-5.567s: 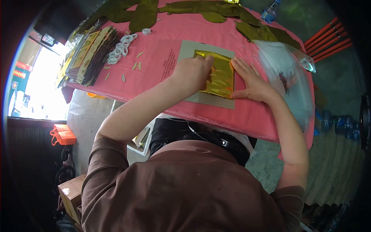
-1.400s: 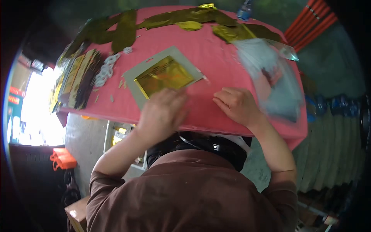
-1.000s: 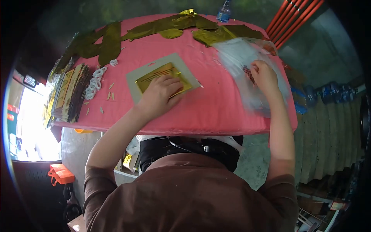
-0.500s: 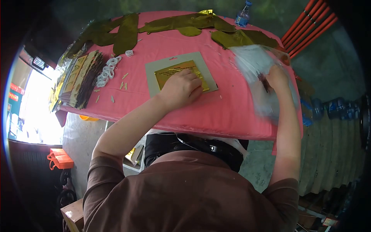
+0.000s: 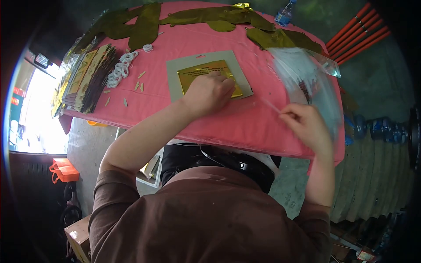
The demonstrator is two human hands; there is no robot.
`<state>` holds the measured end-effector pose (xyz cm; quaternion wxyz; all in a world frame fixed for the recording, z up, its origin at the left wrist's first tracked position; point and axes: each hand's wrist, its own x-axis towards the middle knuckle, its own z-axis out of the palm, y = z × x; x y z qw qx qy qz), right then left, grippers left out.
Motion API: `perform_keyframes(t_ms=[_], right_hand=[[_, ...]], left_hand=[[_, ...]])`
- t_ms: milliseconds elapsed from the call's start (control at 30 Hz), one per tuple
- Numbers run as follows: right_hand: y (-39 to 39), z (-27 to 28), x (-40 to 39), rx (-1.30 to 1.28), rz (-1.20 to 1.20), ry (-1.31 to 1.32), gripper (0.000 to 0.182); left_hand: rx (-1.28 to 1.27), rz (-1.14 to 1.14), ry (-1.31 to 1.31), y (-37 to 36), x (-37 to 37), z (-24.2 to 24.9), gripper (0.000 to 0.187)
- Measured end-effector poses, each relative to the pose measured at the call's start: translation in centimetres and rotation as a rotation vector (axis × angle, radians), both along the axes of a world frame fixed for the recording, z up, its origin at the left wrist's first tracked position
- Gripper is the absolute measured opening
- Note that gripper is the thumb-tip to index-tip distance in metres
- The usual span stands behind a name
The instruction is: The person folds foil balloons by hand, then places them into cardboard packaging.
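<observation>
A folded gold foil balloon [image 5: 188, 78] with printed text lies on a grey backing card [image 5: 172, 66] that has a hanging slot. My left hand [image 5: 211, 90] rests on the foil with its fingers curled together, pressing it against the card. What is under those fingers is hidden. To the right, my right hand [image 5: 305, 125] pinches a thin clear straw [image 5: 271, 105] between thumb and fingertips, its tip pointing at the card. Just beyond that hand lies a clear plastic bag of pale straws [image 5: 291, 65], with something dark reddish inside.
Flattened gold foil balloons [image 5: 197, 16] lie along the back of the pink-covered table [image 5: 245, 127]. A stack of printed cards [image 5: 85, 81], white ribbon coils [image 5: 119, 70] and small paper bits sit at left. A water bottle [image 5: 285, 15] stands at the back edge.
My right hand has come out of the plastic bag, moving toward me and left with a clear straw. My left hand stays on the foil. The view has shifted slightly.
</observation>
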<state>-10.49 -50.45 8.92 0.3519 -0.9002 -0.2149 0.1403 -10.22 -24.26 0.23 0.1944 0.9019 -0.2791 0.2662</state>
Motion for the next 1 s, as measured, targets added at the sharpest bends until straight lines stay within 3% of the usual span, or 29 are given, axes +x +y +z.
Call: perform_keyframes(t_ms=[67,367,600,767,1000], right_hand=[[1.7,-1.8,0.0,-0.076,0.182,-0.348,0.012],[6.7,-5.4,0.9,-0.401,0.149,-0.750,0.010],[7.8,-6.9,1.6,-0.408,0.093,-0.718,0.011],[5.8,-4.3,1.0,-0.160,0.153,-0.330,0.015],[6.0,-6.6,2.4,-0.155,0.165,-0.508,0.010]], left_hand=[[-0.007,0.008,0.007,0.0,0.0,0.0,0.011],[-0.030,0.019,0.007,0.0,0.0,-0.2,0.011],[-0.039,-0.041,0.063,0.2,-0.3,0.1,0.016],[-0.037,-0.033,0.087,0.3,-0.2,0.1,0.016],[-0.033,-0.023,0.082,0.3,-0.1,-0.1,0.017]])
